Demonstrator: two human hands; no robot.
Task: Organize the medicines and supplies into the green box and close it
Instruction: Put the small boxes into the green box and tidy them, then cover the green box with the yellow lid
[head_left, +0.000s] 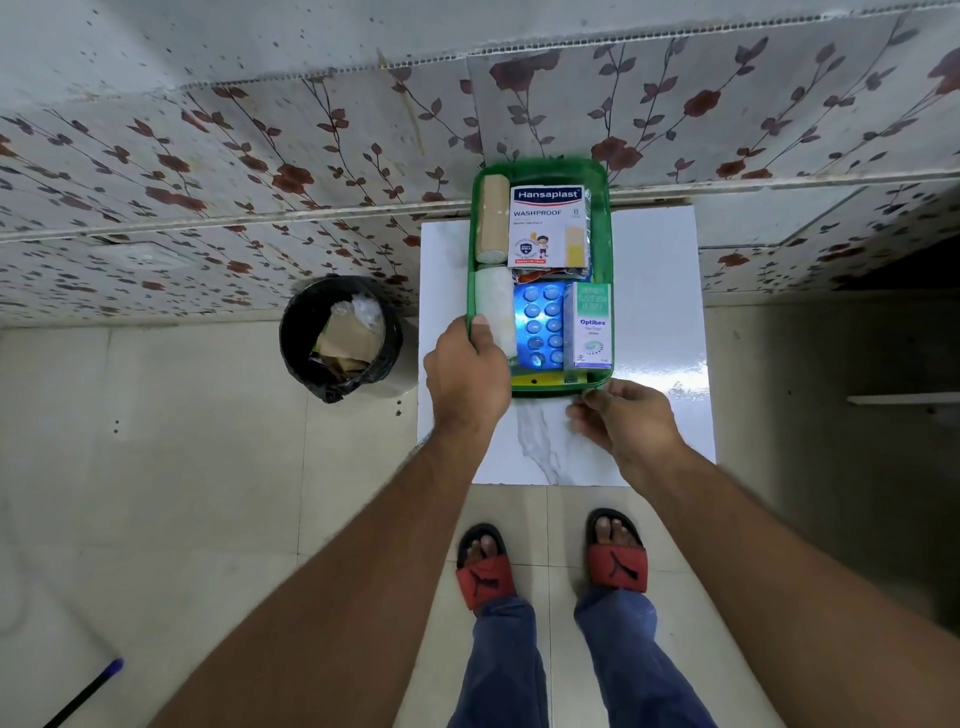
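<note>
Nearest the camera, two feet in red-strapped black slide sandals (617, 564) stand on the pale tiled floor (208, 493), below blue trouser legs. Both bare forearms reach forward over the white marble-patterned worktop (660, 291). The left hand (467, 376) grips the near left corner of the green translucent plastic box (602, 228), fingers clenched on its rim with the thumb lying over the edge beside a white gauze roll (496, 306). The right hand (626, 421) sits at the box's near right corner, fingers (584, 415) loosely curled and touching the front rim; whether they actually grasp it cannot be told.

The box rests on the worktop, open, filled. In its near half lie the gauze roll at left, a blue blister strip of round tablets (540, 327) in the middle and a white-and-green Optibex eye-drop carton (591, 327) at right. A yellow strip shows along the near wall. In the far half sit a tan crepe bandage roll (492, 218) at left and a white Hansaplast Washproof plaster packet (548, 226) beside it.

Left of the worktop, on the floor, stands a black-lined waste bin (340, 338) holding paper and plastic. Beyond, floral-patterned sheeting (260, 171) covers the wall.
</note>
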